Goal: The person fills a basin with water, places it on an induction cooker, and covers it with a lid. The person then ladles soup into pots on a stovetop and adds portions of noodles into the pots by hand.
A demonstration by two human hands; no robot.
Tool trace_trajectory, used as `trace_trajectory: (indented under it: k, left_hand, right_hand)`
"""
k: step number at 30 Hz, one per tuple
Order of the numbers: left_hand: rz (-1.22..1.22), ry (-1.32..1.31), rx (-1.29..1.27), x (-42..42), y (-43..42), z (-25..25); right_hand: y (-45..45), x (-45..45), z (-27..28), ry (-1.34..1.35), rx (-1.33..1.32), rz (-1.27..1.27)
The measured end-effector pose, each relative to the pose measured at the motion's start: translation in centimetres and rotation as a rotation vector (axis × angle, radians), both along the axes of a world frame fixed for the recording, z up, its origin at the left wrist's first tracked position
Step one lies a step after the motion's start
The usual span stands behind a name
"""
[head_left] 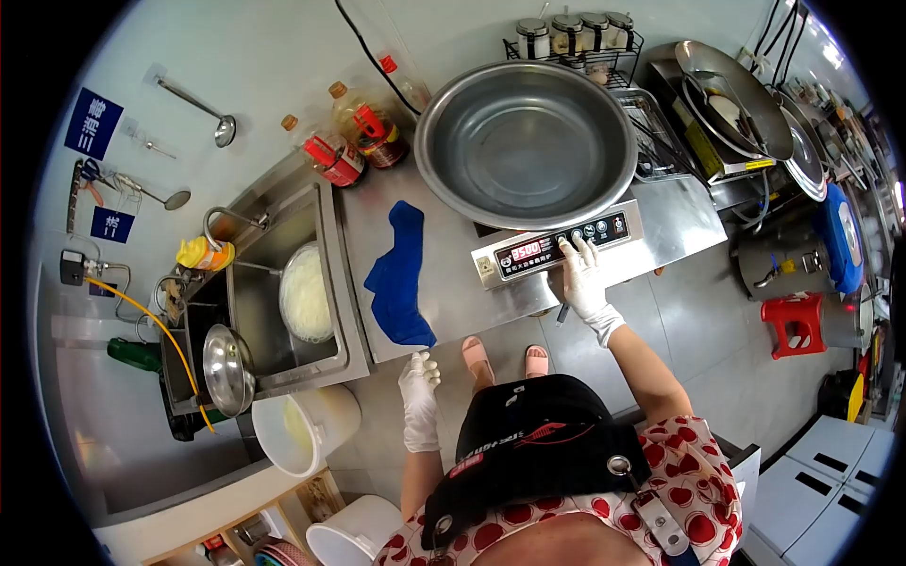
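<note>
My right hand (585, 285), in a white glove, has its fingers stretched onto the control panel of an induction cooker (488, 268). The lit red display seems to read 3500. On the cooker sits a wide metal basin (528, 149), with nothing seen inside it but a dull grey bottom. My left hand (419, 401), also gloved, is at the counter's front edge with its fingers loosely bent and nothing visible in them. Just beyond its fingertips lies the lower end of a crumpled blue cloth (400, 278) on the steel counter (453, 307).
At left, a sink (260, 311) contains a round container of pale food (307, 294); a metal bowl (228, 368) rests at its front. Sauce bottles (377, 141) stand behind the cloth. Right of the basin are a wok (727, 80) and a rack. A red stool (793, 324) stands on the floor.
</note>
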State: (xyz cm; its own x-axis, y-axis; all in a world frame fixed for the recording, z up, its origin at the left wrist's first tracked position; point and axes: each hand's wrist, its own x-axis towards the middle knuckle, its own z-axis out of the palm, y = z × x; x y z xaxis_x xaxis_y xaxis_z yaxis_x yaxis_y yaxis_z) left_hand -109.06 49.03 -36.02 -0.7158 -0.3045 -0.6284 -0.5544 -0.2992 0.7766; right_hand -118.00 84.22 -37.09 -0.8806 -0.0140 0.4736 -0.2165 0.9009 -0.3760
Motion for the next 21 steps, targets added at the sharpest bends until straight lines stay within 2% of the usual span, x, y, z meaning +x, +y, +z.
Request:
trace_trajectory:
  k: [7,8,10,13,15,16,17,18,19,21]
  left_hand:
    - [0.044,0.026,0.026,1.8,-1.1,-0.7]
    - [0.056,0.03,0.009,2.1,-1.1,-0.3]
    - [0.091,0.031,-0.027,2.4,-0.7,0.7]
    - [0.064,0.093,-0.142,2.9,-2.6,-4.2]
    - [-0.089,0.235,-0.611,2.4,-2.5,-5.1]
    - [-0.142,0.427,-1.082,1.7,-2.1,-1.6]
    - [-0.243,0.396,-1.084,0.9,-2.3,0.2]
    - [-0.296,0.44,-1.108,0.0,-2.8,-1.3]
    - [-0.414,0.381,-1.219,-1.0,-3.0,-1.1]
    - [-0.578,0.393,-1.27,-3.2,-3.2,-2.4]
  right_hand:
    - [-0.5,0.0,-0.1,0.031,-0.065,-0.069]
    - [-0.2,-0.3,0.0,0.065,-0.098,-0.01]
    - [-0.9,-0.2,1.0,-0.022,-0.118,-0.034]
    - [-2.6,0.9,2.4,0.003,-0.187,0.03]
    - [-4.8,2.2,3.0,-0.067,-0.231,0.152]
    - [-6.3,2.3,1.8,-0.077,-0.259,0.21]
    - [-8.1,2.2,1.3,-0.121,-0.285,0.321]
    - [-10.1,1.7,0.0,-0.137,-0.307,0.411]
    - [-12.9,1.1,0.8,-0.167,-0.256,0.5]
    - [-18.3,-0.6,1.9,-0.213,-0.191,0.591]
